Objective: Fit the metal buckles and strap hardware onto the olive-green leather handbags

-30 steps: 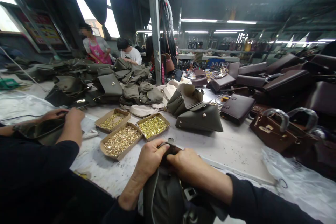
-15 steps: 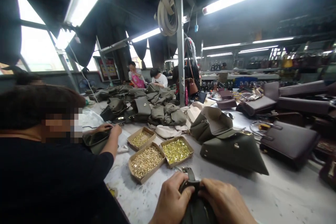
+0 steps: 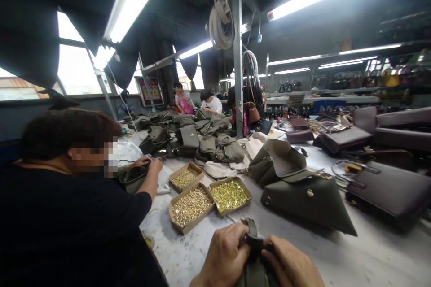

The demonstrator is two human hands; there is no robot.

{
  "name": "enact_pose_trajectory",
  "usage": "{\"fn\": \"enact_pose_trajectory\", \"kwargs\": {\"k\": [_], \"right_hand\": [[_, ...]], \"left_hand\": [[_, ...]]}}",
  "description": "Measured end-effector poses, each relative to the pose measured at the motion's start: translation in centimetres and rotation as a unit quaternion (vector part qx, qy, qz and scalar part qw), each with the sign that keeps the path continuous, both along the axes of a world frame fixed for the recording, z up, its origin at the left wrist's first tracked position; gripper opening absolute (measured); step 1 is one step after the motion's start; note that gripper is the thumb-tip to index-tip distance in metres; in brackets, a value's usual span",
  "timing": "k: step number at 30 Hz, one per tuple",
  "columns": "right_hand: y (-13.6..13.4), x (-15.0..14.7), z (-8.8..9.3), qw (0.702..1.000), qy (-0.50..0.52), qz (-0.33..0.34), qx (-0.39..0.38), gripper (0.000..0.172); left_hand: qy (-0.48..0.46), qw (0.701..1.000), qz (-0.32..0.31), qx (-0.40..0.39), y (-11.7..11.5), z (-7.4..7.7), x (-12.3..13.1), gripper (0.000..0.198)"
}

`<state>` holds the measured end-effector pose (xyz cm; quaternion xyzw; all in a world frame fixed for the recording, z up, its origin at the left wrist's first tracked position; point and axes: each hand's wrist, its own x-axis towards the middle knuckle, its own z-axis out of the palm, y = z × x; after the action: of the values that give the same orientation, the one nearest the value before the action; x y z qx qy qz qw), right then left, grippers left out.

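At the bottom edge, my left hand (image 3: 224, 258) and my right hand (image 3: 291, 264) are both closed on the top of a dark olive bag (image 3: 254, 267). Between my thumbs sticks up its strap end with a buckle (image 3: 251, 233). Most of the bag is cut off below the frame. Just beyond my hands stand three shallow cardboard trays of small metal studs: brass-coloured ones (image 3: 190, 206), yellow-green ones (image 3: 230, 195) and a farther one (image 3: 186, 177). A finished olive bag (image 3: 308, 202) lies on its side to the right of the trays.
A co-worker in a black shirt (image 3: 67, 219) sits close on my left, hands on an olive piece (image 3: 133, 177). A heap of olive bags (image 3: 188, 136) lies behind the trays, dark maroon bags (image 3: 387, 190) at right. A steel post (image 3: 237, 76) stands mid-table. Two people work at the far end.
My view has tilted up, so my hands and the bag have dropped to the bottom edge and the co-worker's head has come into view. My grip on the bag's top is unchanged.
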<state>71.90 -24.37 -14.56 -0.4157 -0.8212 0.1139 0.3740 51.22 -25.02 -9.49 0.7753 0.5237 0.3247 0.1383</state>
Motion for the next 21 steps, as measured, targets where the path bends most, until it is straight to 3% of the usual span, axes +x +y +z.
{"fn": "enact_pose_trajectory", "kwargs": {"k": [3, 8, 14, 18, 19, 21], "right_hand": [[-1.4, -0.1, 2.6, 0.997, 0.003, -0.035, -0.066, 0.021], [-1.6, -0.3, 5.8, 0.987, 0.033, -0.026, -0.153, 0.008], [-1.8, -0.2, 6.9, 0.986, 0.018, -0.017, -0.166, 0.008], [-1.7, -0.4, 6.8, 0.983, 0.070, -0.011, -0.170, 0.008], [-1.6, -0.5, 6.6, 0.979, 0.098, -0.009, -0.176, 0.008], [-1.5, -1.0, 6.1, 0.971, 0.149, 0.000, -0.187, 0.009]], "left_hand": [[-0.003, 1.000, -0.014, -0.019, -0.3, 0.9, 0.0, 0.023], [-0.015, 0.999, -0.018, -0.035, 0.3, 1.1, -0.5, 0.019], [-0.022, 0.995, -0.008, -0.096, 0.2, 1.4, -1.1, 0.021], [-0.115, 0.988, -0.029, -0.101, 0.1, 2.3, -1.5, 0.056], [-0.135, 0.984, -0.051, -0.101, 0.1, 2.6, -1.5, 0.057], [-0.135, 0.982, -0.093, -0.098, -0.1, 3.0, -1.6, 0.042]]}}
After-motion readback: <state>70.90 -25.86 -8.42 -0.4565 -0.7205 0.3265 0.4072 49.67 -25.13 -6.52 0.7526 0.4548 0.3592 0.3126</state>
